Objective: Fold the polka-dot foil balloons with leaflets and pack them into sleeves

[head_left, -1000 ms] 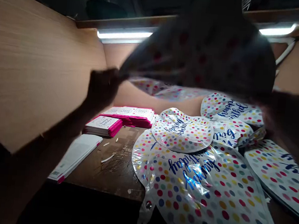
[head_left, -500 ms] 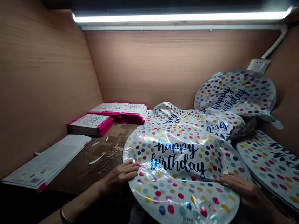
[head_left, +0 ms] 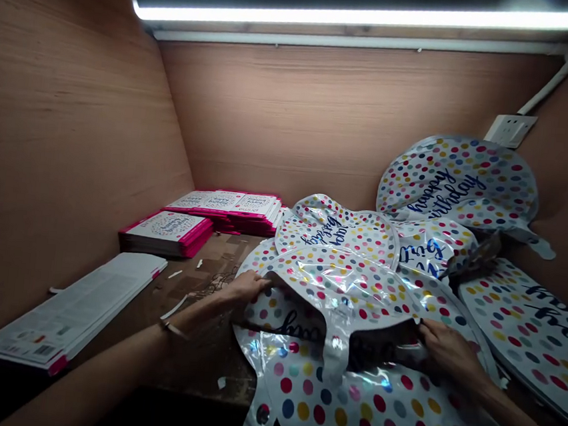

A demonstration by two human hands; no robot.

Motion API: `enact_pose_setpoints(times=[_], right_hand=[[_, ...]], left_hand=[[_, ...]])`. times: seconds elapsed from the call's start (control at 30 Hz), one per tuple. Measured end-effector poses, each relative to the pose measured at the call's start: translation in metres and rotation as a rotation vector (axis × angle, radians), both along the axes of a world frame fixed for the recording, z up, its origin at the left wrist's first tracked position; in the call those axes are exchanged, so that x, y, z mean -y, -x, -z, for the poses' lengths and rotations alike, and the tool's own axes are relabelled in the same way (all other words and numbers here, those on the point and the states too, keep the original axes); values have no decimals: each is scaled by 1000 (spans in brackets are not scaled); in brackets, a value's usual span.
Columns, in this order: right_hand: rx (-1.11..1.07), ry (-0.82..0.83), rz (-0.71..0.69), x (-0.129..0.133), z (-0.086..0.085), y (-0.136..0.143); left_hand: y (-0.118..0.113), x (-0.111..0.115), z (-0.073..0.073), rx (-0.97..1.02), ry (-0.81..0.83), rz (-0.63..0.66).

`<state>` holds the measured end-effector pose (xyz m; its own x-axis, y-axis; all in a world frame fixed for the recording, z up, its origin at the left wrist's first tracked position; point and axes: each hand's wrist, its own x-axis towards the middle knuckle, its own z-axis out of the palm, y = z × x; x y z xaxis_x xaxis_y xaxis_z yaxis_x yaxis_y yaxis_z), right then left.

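In the head view, the left hand (head_left: 251, 286) and right hand (head_left: 440, 340) each pinch an edge of the dotted balloon (head_left: 342, 282), at centre toward six o'clock; pink-edged cards (head_left: 166, 232) sit on the tabletop (head_left: 212, 259) at nine; a socket (head_left: 510, 130) hangs at two.

The foil balloon (head_left: 357, 284) before you is white, scattered with red, yellow, pink, navy and grey-green dots, its tail (head_left: 336, 345) silvery white. At the desk's (head_left: 222, 361) far right corner, your propped balloon (head_left: 499, 173) repeats those dots on white, with dark blue lettering. Towards the far left corner, you have white cards (head_left: 167, 224) edged in bright pink; at the near left corner, long white cards (head_left: 79, 307) show grey print and pink tips. Your desk is dark brown.
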<state>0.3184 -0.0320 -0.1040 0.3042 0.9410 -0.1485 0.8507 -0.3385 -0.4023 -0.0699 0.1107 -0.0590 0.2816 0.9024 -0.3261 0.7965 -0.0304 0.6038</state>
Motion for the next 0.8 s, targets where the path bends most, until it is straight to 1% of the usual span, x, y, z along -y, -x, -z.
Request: enact_pose_setpoints(times=[0.1, 0.17, 0.27, 0.4, 0.5, 0.57, 0.6, 0.63, 0.67, 0.7, 0.73, 0.77, 0.8], right_hand=[[79, 43, 61, -13, 6, 6], [113, 68, 84, -16, 7, 7], [126, 109, 106, -17, 8, 6], [127, 150, 128, -17, 9, 2], [123, 148, 125, -17, 10, 1], [130, 126, 116, -17, 11, 2], [135, 116, 114, -17, 11, 3], [140, 109, 112, -17, 11, 4], [144, 107, 111, -17, 10, 6], [148, 107, 113, -16, 9, 8], [152, 106, 112, -14, 7, 9], [157, 99, 104, -11, 5, 11], [168, 85, 101, -5, 3, 12]], left_hand=[[-10, -23, 3, -150, 84, -35], [-14, -29, 6, -221, 109, -57], [-16, -31, 10, -282, 95, -66], [-15, -34, 12, -330, 23, -68], [-13, -33, 6, -374, -71, -94], [-17, -24, -2, -402, -160, -127], [-21, -15, -5, -404, -225, -133], [-28, -3, -8, -388, -320, -105], [-36, 12, -9, -353, -434, -30], [-46, 29, -8, -301, -565, 90], [-57, 47, -5, -227, -695, 274], [-68, 65, 0, -167, -747, 469], [-77, 80, 6, -126, -748, 627]])
